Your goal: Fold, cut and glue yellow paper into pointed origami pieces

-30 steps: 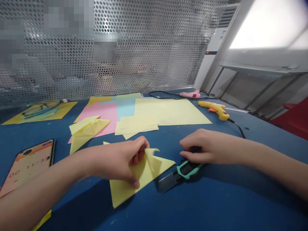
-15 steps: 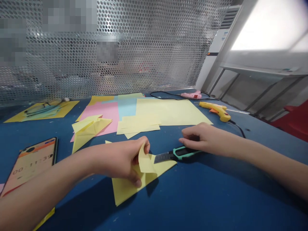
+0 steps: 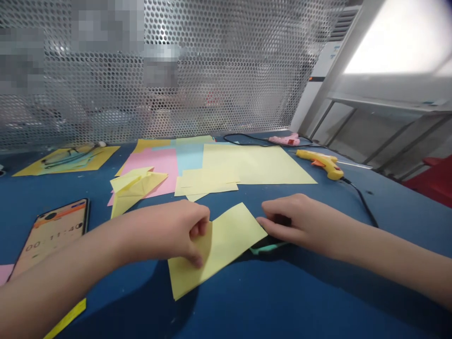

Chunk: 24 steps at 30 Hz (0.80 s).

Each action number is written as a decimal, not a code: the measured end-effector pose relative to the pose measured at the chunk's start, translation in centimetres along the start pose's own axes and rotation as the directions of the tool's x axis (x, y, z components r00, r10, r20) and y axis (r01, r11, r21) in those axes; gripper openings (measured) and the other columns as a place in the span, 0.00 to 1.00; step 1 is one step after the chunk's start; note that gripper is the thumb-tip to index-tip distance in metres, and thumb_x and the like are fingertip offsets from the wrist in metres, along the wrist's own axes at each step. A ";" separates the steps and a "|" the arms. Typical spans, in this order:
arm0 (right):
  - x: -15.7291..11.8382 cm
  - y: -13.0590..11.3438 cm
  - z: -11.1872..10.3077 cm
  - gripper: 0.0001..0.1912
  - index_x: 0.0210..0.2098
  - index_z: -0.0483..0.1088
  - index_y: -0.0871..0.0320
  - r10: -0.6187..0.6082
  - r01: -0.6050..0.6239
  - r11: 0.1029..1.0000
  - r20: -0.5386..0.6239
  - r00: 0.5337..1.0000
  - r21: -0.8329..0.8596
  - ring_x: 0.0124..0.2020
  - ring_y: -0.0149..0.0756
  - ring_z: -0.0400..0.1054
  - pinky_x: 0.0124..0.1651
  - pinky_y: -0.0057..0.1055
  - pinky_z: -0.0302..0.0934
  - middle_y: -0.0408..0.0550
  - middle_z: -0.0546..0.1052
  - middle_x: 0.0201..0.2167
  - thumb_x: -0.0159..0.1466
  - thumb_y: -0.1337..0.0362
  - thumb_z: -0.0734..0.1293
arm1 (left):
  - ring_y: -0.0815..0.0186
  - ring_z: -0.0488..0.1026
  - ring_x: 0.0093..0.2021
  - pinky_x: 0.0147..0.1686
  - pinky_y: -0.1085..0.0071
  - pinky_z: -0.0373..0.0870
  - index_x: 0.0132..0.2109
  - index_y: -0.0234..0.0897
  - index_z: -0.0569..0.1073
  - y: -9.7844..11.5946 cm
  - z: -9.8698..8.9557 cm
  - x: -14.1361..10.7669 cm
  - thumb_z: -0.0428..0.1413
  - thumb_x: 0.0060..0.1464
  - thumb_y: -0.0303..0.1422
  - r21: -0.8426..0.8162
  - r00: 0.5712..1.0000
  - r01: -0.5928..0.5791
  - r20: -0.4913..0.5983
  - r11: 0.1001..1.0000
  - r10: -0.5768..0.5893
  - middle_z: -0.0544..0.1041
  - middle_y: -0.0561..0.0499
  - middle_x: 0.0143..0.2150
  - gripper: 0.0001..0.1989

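Observation:
A folded sheet of pale yellow paper (image 3: 231,238) lies at a slant in front of me. My left hand (image 3: 185,230) is closed on its left part, thumb on top and fingers curled at the upper edge. My right hand (image 3: 293,219) is closed around the handle of a box cutter (image 3: 270,248) with green and black grips. Its curled lower fingers are hidden, and the thumb and forefinger tips are by the paper's right corner. The paper now covers the cutter's blade.
A phone (image 3: 58,233) showing a timer lies left. Behind are a folded yellow paper piece (image 3: 139,186), pink (image 3: 160,165) and large yellow sheets (image 3: 261,165). A yellow glue gun (image 3: 323,163) with a cord and a pink glue gun (image 3: 285,140) lie right, before a perforated metal panel (image 3: 226,84).
The paper's curled-up flap has come down flat, and its right part has swung over the cutter blade. My right hand and the cutter have shifted slightly toward me.

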State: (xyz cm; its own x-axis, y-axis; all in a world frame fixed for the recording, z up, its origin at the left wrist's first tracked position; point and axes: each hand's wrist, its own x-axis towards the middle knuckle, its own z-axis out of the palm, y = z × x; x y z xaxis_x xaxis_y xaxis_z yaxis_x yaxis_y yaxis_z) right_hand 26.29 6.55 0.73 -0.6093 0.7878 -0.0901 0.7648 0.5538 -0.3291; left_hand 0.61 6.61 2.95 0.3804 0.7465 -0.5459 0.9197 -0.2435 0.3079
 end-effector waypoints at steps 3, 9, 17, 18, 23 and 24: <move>0.1 0.0 0.0 0.19 0.22 0.49 0.56 -0.001 0.001 1.000 0.024 1.000 0.016 0.20 0.28 0.48 0.25 0.30 0.43 0.38 0.58 0.17 0.66 0.56 0.57 | 0.65 0.66 0.30 0.23 0.69 0.58 0.31 0.44 0.66 0.0 -0.2 -0.1 0.64 0.39 0.37 0.001 0.999 -0.025 0.021 1.000 0.025 0.70 0.58 0.32 0.14; 0.4 -0.1 -0.1 0.15 0.23 0.53 0.56 -0.029 0.025 0.999 0.108 0.994 0.040 0.21 0.28 0.51 0.25 0.30 0.44 0.39 0.60 0.19 0.64 0.59 0.58 | 0.66 0.66 0.28 0.20 0.70 0.57 0.30 0.43 0.67 0.8 -0.6 -0.5 0.63 0.41 0.36 -0.001 0.998 0.000 0.063 1.000 0.000 0.70 0.58 0.30 0.11; 0.8 -0.1 -0.3 0.12 0.24 0.56 0.57 -0.071 0.054 0.993 0.166 0.984 0.101 0.22 0.27 0.54 0.26 0.28 0.46 0.39 0.63 0.21 0.64 0.61 0.59 | 0.66 0.68 0.28 0.21 0.71 0.59 0.30 0.44 0.69 1.1 -1.0 -0.5 0.62 0.43 0.34 -0.001 0.993 -0.019 0.113 1.000 0.019 0.71 0.59 0.29 0.08; 0.9 -0.2 -0.4 0.12 0.24 0.57 0.57 -0.081 0.064 0.992 0.161 0.984 0.108 0.22 0.27 0.54 0.26 0.28 0.46 0.39 0.63 0.21 0.63 0.61 0.59 | 0.66 0.68 0.28 0.21 0.71 0.59 0.30 0.44 0.69 1.0 -1.0 -0.5 0.62 0.43 0.34 0.001 0.993 -0.024 0.119 1.000 0.024 0.71 0.59 0.29 0.08; 1.4 -0.4 -0.4 0.08 0.27 0.64 0.58 -0.136 0.113 0.983 0.158 0.978 0.144 0.24 0.28 0.59 0.28 0.27 0.48 0.41 0.69 0.23 0.62 0.65 0.60 | 0.67 0.68 0.28 0.20 0.72 0.58 0.30 0.43 0.69 0.9 -1.0 -0.4 0.63 0.44 0.35 0.019 0.991 -0.037 0.130 0.999 0.034 0.71 0.59 0.29 0.09; 1.4 -0.4 -0.4 0.08 0.28 0.66 0.58 -0.142 0.119 0.982 0.160 0.977 0.148 0.24 0.28 0.60 0.28 0.27 0.49 0.41 0.70 0.24 0.62 0.65 0.60 | 0.67 0.68 0.28 0.20 0.72 0.58 0.31 0.44 0.69 0.8 -1.0 -0.4 0.63 0.44 0.35 0.021 0.991 -0.040 0.131 0.999 0.037 0.71 0.59 0.29 0.09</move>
State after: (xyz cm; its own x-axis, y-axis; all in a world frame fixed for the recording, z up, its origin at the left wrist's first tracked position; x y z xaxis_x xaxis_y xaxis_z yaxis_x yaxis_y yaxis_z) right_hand 25.23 7.60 1.12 -0.7373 0.6477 -0.1921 0.6478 0.5973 -0.4729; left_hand 1.14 6.71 4.20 0.4240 0.6490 -0.6317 0.9054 -0.2863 0.3136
